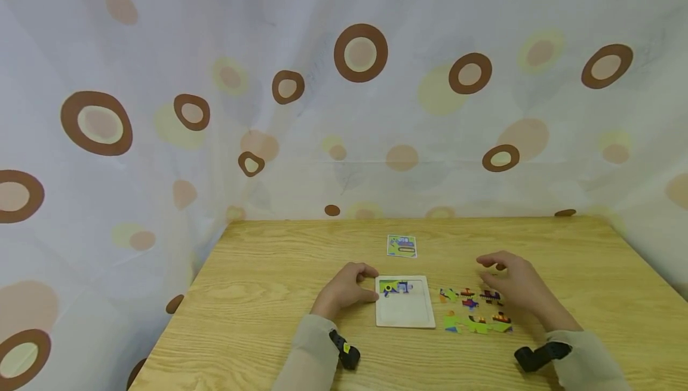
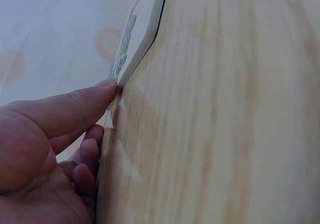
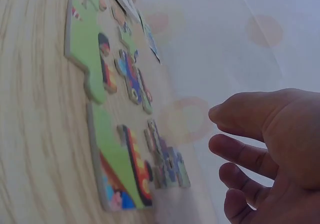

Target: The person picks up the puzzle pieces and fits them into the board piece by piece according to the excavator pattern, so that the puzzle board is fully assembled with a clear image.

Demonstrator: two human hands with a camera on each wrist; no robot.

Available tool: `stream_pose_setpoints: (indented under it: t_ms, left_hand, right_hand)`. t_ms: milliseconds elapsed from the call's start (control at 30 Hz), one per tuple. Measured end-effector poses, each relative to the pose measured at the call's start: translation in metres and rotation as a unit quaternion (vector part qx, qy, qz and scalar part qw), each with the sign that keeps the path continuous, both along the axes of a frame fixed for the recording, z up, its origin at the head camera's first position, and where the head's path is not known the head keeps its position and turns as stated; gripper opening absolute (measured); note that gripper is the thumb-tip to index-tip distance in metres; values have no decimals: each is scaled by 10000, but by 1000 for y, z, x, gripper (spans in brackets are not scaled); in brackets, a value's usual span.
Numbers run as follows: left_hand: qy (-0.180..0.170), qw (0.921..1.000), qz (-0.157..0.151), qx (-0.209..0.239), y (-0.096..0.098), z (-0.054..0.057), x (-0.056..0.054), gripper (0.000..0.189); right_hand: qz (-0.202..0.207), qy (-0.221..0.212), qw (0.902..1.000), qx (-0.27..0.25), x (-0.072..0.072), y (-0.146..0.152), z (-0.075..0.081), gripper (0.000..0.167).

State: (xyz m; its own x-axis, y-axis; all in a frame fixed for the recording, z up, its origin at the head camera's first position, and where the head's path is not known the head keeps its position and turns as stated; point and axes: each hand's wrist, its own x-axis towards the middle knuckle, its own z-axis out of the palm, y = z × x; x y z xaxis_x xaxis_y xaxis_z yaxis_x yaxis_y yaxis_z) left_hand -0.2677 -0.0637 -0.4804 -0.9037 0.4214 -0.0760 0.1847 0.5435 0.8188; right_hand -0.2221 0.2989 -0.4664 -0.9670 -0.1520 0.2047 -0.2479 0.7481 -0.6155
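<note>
In the head view, a white square puzzle tray [image 1: 403, 313] lies flat on the table, with a few joined puzzle pieces [image 1: 396, 288] in its upper left part. My left hand [image 1: 346, 288] rests at the tray's left side, its thumb touching the rim. The left wrist view shows that thumb [image 2: 95, 97] against the tray's edge [image 2: 145, 39], other fingers bent beside it. My right hand [image 1: 518, 280] hovers over the right of several loose puzzle pieces [image 1: 478, 324], fingers loosely bent and holding nothing. Green pieces [image 3: 112, 149] lie apart from it in the right wrist view.
A small picture card [image 1: 401, 246] with a similar design lies behind the tray. The wooden table [image 1: 258, 295] reaches back to a white curtain [image 1: 306, 182] with brown rings. Black cameras are strapped to both wrists.
</note>
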Motion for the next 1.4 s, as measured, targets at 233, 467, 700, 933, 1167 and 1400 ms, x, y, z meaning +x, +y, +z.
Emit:
stream_pose_setpoints:
  t_ms: [233,467,700,933,1167,1400]
  left_hand:
    - [-20,10000,56,-11,0,0,0,38]
    - [-33,10000,25,58,0,-1,0,38]
    - [-51,10000,53,48,1,-3,-1,37]
    - [-20,10000,71,51,1,-2,0,37]
    - [8,10000,46,54,1,-1,0,37]
    - [50,10000,46,17,1,-3,-1,38]
  right_hand:
    - [-30,-254,9997,-33,0,8,-5,36]
    - [60,-362,9993,-33,-2,19,-11,36]
    - [192,-338,9992,-14,-2,30,-13,33]
    - [275,-289,9992,94,-3,31,-14,32]
    - [306,-235,9992,108,-4,32,-15,30]
    - [263,-138,9993,231,-6,31,-17,27]
